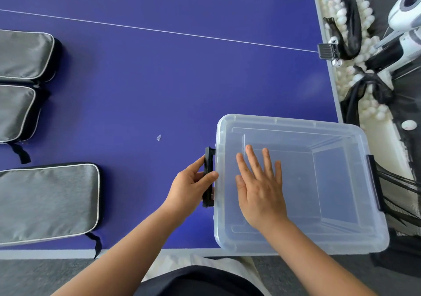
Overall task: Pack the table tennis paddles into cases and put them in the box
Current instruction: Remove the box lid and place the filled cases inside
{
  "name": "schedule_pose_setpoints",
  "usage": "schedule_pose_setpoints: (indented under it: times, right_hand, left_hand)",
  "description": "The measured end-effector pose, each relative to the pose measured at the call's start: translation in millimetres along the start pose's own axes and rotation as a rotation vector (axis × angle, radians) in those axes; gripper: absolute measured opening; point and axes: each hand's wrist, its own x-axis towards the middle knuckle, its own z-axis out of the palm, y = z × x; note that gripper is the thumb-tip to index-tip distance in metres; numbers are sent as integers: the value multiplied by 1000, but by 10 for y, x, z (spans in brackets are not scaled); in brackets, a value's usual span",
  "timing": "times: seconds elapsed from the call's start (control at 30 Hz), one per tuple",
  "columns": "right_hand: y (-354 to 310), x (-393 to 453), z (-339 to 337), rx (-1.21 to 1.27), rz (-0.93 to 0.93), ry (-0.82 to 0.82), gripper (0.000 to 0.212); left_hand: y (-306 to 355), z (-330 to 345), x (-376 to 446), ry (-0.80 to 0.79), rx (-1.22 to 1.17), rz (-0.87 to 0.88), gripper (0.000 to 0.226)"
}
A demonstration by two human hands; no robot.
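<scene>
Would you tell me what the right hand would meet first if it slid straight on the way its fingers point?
The right hand lies flat on the clear plastic box's lid; sliding on, it would probably meet only the lid's far rim, then the blue table.

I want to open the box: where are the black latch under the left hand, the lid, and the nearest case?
black latch [209,159]: head view, upper end.
lid [319,193]: head view, bare middle.
nearest case [47,202]: head view, grey face.
</scene>
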Motion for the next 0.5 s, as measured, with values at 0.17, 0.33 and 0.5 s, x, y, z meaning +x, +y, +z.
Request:
schedule_pose_setpoints:
  times: [0.17,0.33,0.5]
  right_hand:
    - [-11,-8,-22,18,10,4,52]
    - [-8,-4,-7,69,21,23,52]
    - [39,-7,2,228,7,68,60]
  left_hand:
    - [-13,-56,7,-17,-68,6,57]
    - [-60,-157,41,8,71,42,55]
    - [-16,-76,5,188,399,192,58]
